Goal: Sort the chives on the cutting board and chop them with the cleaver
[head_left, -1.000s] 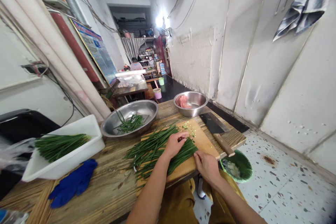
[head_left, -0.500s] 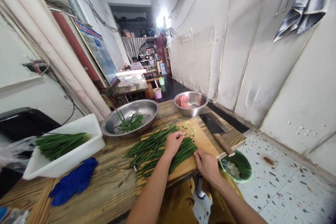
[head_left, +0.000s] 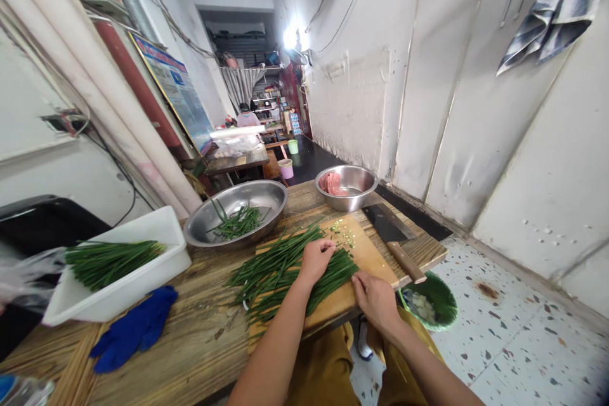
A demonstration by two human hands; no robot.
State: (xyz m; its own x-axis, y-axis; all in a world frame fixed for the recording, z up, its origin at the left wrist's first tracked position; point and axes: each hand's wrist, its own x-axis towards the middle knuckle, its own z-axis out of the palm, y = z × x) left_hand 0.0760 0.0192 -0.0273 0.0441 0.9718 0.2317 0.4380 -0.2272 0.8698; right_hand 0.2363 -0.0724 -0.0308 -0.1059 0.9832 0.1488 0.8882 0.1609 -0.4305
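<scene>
A loose bundle of green chives [head_left: 276,269] lies across a wooden cutting board [head_left: 371,257] on the wooden table [head_left: 190,349]. My left hand [head_left: 314,260] rests on top of the bundle near its cut ends, fingers curled around the stalks. My right hand [head_left: 375,297] sits at the board's near edge beside the chive ends, fingers bent and touching them. A cleaver [head_left: 392,235] with a wooden handle lies on the board's right side, out of both hands. A few chopped bits [head_left: 345,233] lie at the board's far end.
A large steel bowl [head_left: 235,212] holds some chives; a smaller steel bowl [head_left: 347,187] holds pink meat. A white tub [head_left: 118,273] holds more chives, with blue gloves [head_left: 133,328] in front. A green basket [head_left: 431,307] sits below the table's corner. A person sits far down the corridor.
My left hand has shifted slightly on the chives, fingers drawn in a little tighter. My right hand and the cleaver stay where they were.
</scene>
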